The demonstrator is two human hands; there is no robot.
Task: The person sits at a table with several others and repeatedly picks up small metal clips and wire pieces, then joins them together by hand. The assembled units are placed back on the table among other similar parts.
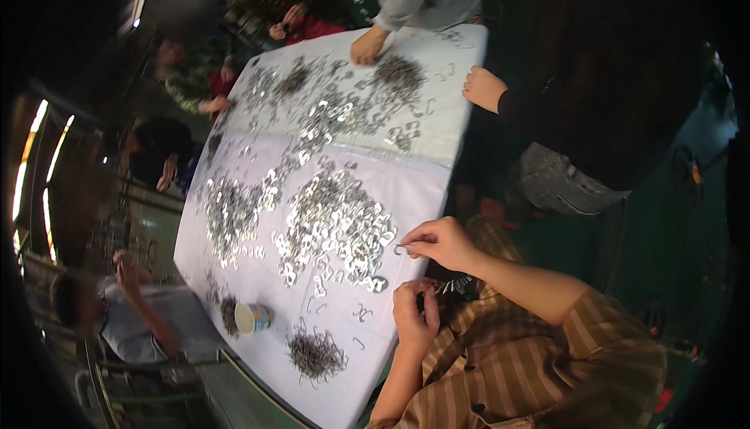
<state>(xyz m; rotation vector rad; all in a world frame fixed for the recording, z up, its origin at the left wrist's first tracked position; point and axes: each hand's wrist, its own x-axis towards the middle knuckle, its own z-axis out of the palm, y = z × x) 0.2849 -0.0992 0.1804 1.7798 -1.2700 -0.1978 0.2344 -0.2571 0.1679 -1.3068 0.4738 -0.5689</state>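
Observation:
My right hand (441, 243) pinches a small shiny metal clip (401, 250) at the near edge of a large heap of similar flat metal pieces (336, 222) on the white-covered table (406, 187). My left hand (414, 313) is just below it at the table's edge, fingers closed on a small metal part that I cannot make out. A small bunch of shiny thin metal pieces (455, 284) shows between my two hands. Both sleeves are brown striped.
A paper cup (252, 317) and a dark pile of wire pieces (316, 353) lie near the table's lower end. More metal heaps (230, 214) cover the table. Other people's hands (367, 44) (484, 87) work at the far end, and another person (129, 308) sits at left.

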